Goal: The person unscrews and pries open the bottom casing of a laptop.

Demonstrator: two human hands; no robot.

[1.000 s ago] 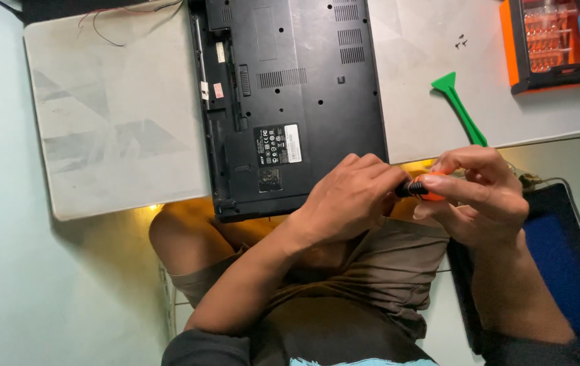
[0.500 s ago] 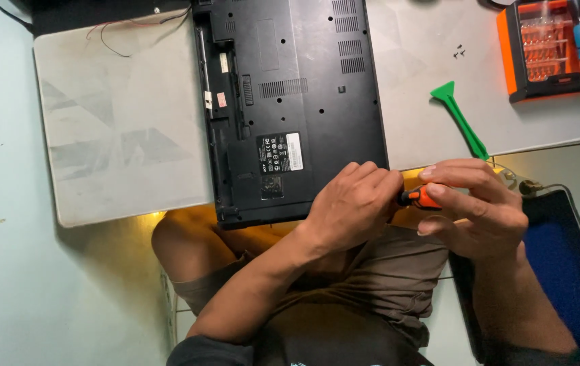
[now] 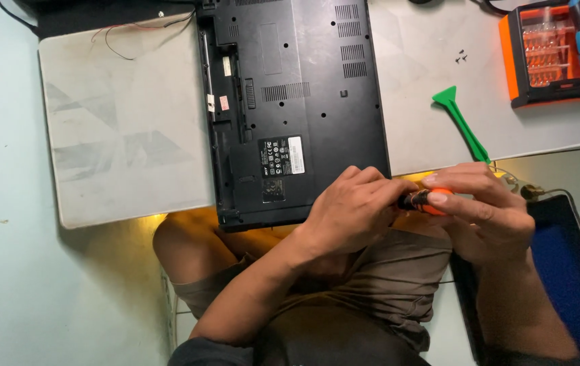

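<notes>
A black laptop lies upside down on a low white table, its underside and vents facing up. Just below its near right corner, my right hand grips the orange handle of a small screwdriver. My left hand closes its fingertips on the dark shaft end of the same tool. The tip itself is hidden between my fingers. Both hands hover over my lap, beside the table's front edge.
A green plastic pry tool lies on the table to the laptop's right, with tiny screws beyond it. An orange-and-black bit case stands at the far right. Thin red and black wires trail at the top left. A dark blue pad lies on the floor.
Both hands have stayed together on the screwdriver, with only small finger shifts. The view has drifted slightly, so the table and laptop sit a little lower in the picture.
</notes>
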